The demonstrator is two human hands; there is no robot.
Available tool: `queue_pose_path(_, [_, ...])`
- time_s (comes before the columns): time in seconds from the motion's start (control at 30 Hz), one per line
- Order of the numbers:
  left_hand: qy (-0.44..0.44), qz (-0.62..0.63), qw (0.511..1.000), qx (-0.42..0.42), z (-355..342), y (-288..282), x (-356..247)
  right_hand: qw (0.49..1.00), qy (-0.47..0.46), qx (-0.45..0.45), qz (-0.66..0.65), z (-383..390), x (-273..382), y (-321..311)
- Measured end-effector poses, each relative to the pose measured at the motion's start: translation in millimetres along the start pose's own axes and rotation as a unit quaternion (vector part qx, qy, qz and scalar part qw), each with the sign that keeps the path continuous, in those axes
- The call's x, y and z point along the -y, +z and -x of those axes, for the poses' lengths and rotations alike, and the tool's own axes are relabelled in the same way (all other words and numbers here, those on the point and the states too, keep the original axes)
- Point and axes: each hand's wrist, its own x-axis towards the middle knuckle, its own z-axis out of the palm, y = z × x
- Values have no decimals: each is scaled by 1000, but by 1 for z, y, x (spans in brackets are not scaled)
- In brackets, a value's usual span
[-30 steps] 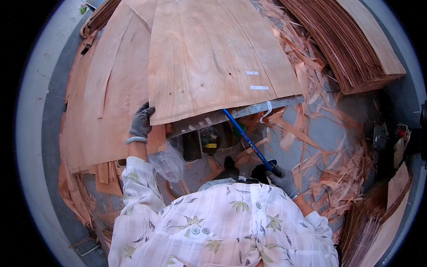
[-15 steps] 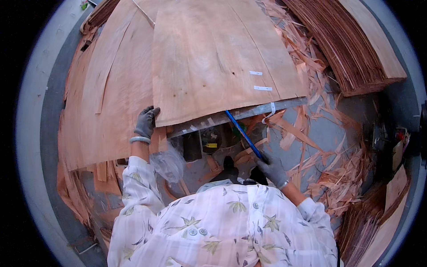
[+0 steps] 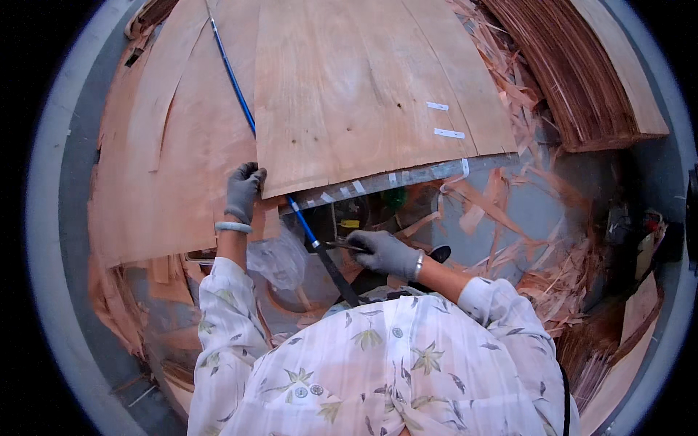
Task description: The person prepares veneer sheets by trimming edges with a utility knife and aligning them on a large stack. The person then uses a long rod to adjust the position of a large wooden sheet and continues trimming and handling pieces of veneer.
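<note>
Left fingers: we pinched the veneer sheet
Right fingers: we couldn't tell their grip
Sheet handling: seemed light, splittable; edge hold suited

No readable lettering; marks on the white strips too small

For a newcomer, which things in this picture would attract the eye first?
Probably the broad wood sheet at upper centre, with two white tape strips toward its right side. Next, the blue pole, seen beyond the sheet's left edge and below its near edge, left of the gloved right hand.
</note>
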Motion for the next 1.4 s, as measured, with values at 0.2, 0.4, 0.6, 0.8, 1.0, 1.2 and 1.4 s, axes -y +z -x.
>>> queue_pose_path(0.2, [25,-65,995,-66,8,12,6,988,32,-152,-11,21,14,-75])
queue_pose_path(0.4, [407,-418,804,-115,40,67,-37,923,119,-311,-191,80,-33,-148])
queue_pose_path(0.6, [430,-409,805,23,17,192,-79,891,245,-333,-191,99,-67,-166])
queue_pose_path(0.8, [348,-525,776,7,-1,243,-94,898,227,-320,-198,97,-92,-171])
queue_pose_path(1.0, [337,-546,767,28,9,243,-99,904,201,-296,-233,102,-115,-180])
queue_pose_path(1.2, [349,-496,795,-6,9,245,-90,904,225,-274,-238,99,-113,-186])
queue_pose_path(1.4, [427,-474,768,-56,-14,255,-92,909,226,-263,-229,97,-114,-186])
